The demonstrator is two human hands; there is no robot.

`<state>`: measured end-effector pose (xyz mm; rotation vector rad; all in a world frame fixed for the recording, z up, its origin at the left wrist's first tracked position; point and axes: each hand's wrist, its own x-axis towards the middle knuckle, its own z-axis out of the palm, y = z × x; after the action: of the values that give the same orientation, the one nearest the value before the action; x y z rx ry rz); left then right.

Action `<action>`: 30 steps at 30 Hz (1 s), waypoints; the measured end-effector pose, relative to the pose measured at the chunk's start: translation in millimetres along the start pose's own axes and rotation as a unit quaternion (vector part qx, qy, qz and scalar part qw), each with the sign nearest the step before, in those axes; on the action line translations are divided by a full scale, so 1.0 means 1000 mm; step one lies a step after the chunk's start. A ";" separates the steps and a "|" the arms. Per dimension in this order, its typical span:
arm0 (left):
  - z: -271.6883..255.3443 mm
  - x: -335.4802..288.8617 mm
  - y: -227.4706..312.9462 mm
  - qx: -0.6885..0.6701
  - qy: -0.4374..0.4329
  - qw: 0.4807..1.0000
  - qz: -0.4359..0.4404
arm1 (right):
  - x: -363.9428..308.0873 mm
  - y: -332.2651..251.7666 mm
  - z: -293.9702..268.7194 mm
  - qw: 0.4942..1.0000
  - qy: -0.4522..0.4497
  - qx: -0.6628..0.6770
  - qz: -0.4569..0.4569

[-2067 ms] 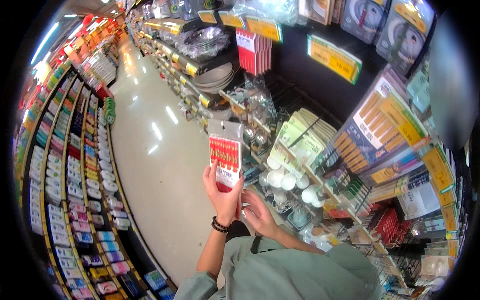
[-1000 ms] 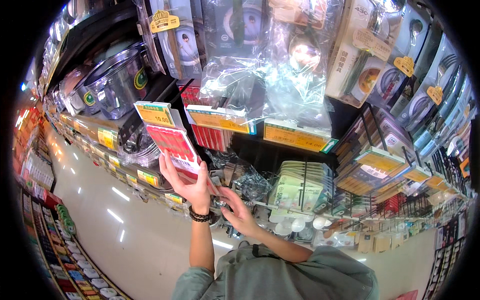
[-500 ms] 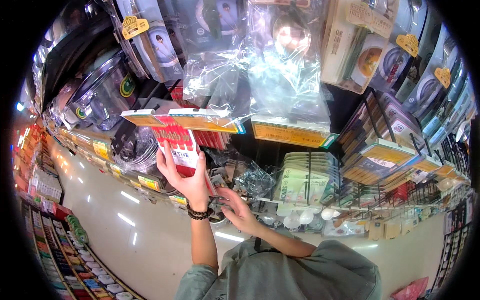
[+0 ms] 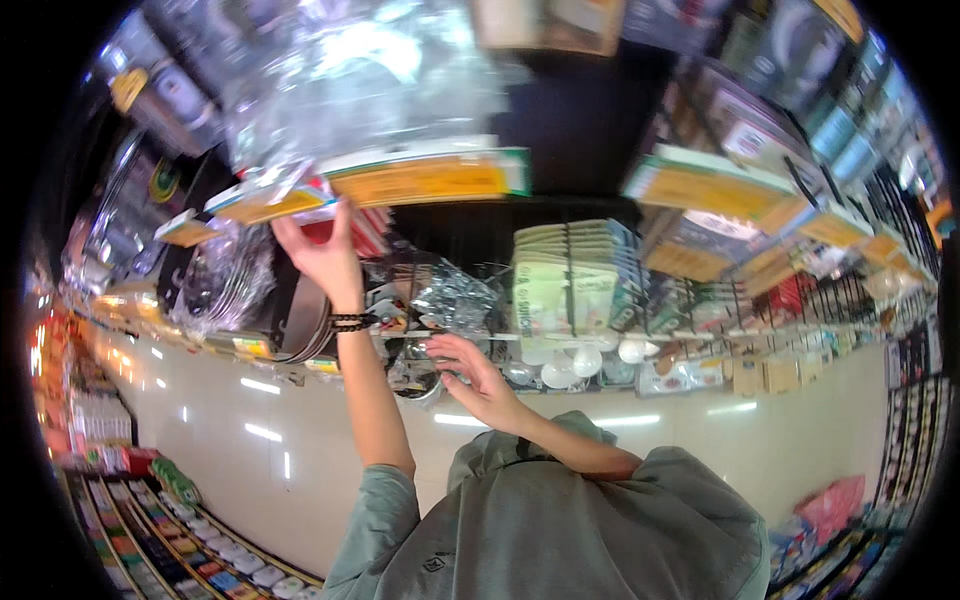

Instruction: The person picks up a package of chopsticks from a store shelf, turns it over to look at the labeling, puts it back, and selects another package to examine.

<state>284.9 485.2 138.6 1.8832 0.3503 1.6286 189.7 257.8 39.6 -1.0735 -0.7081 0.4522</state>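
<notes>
My left hand (image 4: pixel 325 262), with a dark beaded bracelet on its wrist, reaches up under the yellow price labels of the rack. Its thumb and fingers are closed on a red-and-white flat package (image 4: pixel 318 230), mostly hidden by the hand and labels. Just to the right, more red packages (image 4: pixel 372 232) hang in a row. My right hand (image 4: pixel 482 388) floats lower down, fingers apart and holding nothing. A crinkled clear-wrapped item (image 4: pixel 450 298) is the nearest thing above it.
Yellow price-label strips (image 4: pixel 420 182) jut out from the rack, with clear plastic packaging (image 4: pixel 340 85) above. Pale green packs (image 4: pixel 565 285) hang on hooks at centre right. White round items (image 4: pixel 590 362) are below them. Plastic-wrapped pans (image 4: pixel 225 280) stand at left, above a tiled floor (image 4: pixel 330 420).
My left hand has moved up toward the hanging red packages, taking the red-and-white package behind the labels. My right hand has come away from it, and its fingers have spread. The view has shifted.
</notes>
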 end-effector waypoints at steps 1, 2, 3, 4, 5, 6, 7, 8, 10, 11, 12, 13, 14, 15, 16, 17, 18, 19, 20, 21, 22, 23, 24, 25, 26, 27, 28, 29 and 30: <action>0.000 -0.002 -0.003 0.034 0.017 0.999 0.016 | -0.008 -0.008 -0.004 1.000 0.013 -0.002 0.008; -0.003 -0.007 -0.004 0.047 0.011 0.998 0.030 | -0.018 -0.014 -0.009 1.000 0.027 -0.003 0.006; 0.002 -0.017 0.004 0.046 0.004 0.999 0.014 | -0.028 -0.019 -0.020 0.999 0.043 -0.013 0.002; -0.001 -0.027 0.014 0.050 0.000 0.999 0.001 | -0.039 -0.025 -0.026 0.998 0.056 -0.020 -0.002; -0.004 -0.041 0.026 0.001 -0.007 1.000 -0.014 | -0.051 -0.029 -0.036 0.997 0.067 -0.030 -0.010; -0.008 -0.060 0.042 -0.051 -0.018 0.998 -0.033 | -0.063 -0.031 -0.044 0.995 0.095 -0.016 -0.027; -0.010 -0.085 0.066 -0.051 -0.023 0.998 -0.029 | -0.077 -0.036 -0.055 0.992 0.116 -0.023 -0.035; -0.020 -0.109 0.091 -0.047 -0.025 0.998 -0.023 | -0.090 -0.041 -0.062 0.990 0.132 -0.028 -0.044; -0.033 -0.169 0.129 -0.060 -0.100 0.992 0.048 | -0.116 -0.058 -0.077 0.980 0.193 -0.012 -0.042; -0.044 -0.200 0.139 -0.107 -0.175 0.978 0.049 | -0.132 -0.067 -0.086 0.980 0.197 0.005 -0.038; -0.051 -0.231 0.149 -0.151 -0.247 0.956 0.052 | -0.148 -0.074 -0.095 0.979 0.199 0.022 -0.035; -0.053 -0.259 0.168 -0.198 -0.334 0.920 -0.051 | -0.166 -0.083 -0.105 0.972 0.231 0.013 -0.044; -0.054 -0.285 0.191 -0.232 -0.418 0.866 -0.149 | -0.182 -0.089 -0.114 0.954 0.277 -0.071 -0.093; -0.049 -0.307 0.218 -0.247 -0.464 0.830 -0.185 | -0.200 -0.096 -0.123 0.923 0.322 -0.159 -0.138; -0.044 -0.327 0.242 -0.255 -0.510 0.792 -0.218 | -0.220 -0.102 -0.132 0.910 0.349 -0.167 -0.146; -0.037 -0.349 0.259 -0.329 -0.528 0.745 -0.241 | -0.242 -0.109 -0.139 0.901 0.388 -0.152 -0.118; -0.030 -0.366 0.273 -0.353 -0.563 0.711 -0.230 | -0.263 -0.115 -0.144 0.890 0.427 -0.135 -0.090; -0.025 -0.379 0.296 -0.369 -0.589 0.673 -0.254 | -0.285 -0.121 -0.154 0.871 0.468 -0.113 -0.104; -0.018 -0.388 0.314 -0.381 -0.615 0.632 -0.277 | -0.304 -0.125 -0.160 0.851 0.503 -0.094 -0.122; -0.012 -0.402 0.329 -0.408 -0.633 0.593 -0.286 | -0.324 -0.132 -0.166 0.816 0.540 -0.148 -0.144; -0.006 -0.416 0.344 -0.421 -0.658 0.560 -0.275 | -0.344 -0.137 -0.170 0.775 0.576 -0.202 -0.161; -0.001 -0.430 0.362 -0.437 -0.686 0.525 -0.252 | -0.367 -0.147 -0.169 0.752 0.603 -0.209 -0.166; 0.005 -0.440 0.378 -0.451 -0.710 0.490 -0.228 | -0.386 -0.162 -0.163 0.768 0.609 -0.165 -0.111; 0.011 -0.456 0.389 -0.467 -0.735 0.430 -0.237 | -0.405 -0.171 -0.160 0.782 0.610 -0.117 -0.058; 0.013 -0.470 0.410 -0.475 -0.749 0.376 -0.268 | -0.422 -0.171 -0.161 0.760 0.635 -0.119 -0.064; 0.015 -0.485 0.429 -0.483 -0.772 0.318 -0.265 | -0.438 -0.166 -0.163 0.744 0.627 -0.220 -0.060; 0.015 -0.500 0.447 -0.488 -0.791 0.260 -0.263 | -0.453 -0.164 -0.165 0.722 0.612 -0.319 -0.047; 0.015 -0.513 0.464 -0.478 -0.809 0.240 -0.244 | -0.464 -0.168 -0.165 0.709 0.626 -0.318 -0.058; 0.015 -0.529 0.482 -0.478 -0.817 0.216 -0.241 | -0.477 -0.173 -0.166 0.693 0.644 -0.320 -0.054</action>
<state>98.7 -193.5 7.9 1.0792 -0.7816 -1.0390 -24.8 -230.2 3.9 -1.6435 0.4171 -0.7442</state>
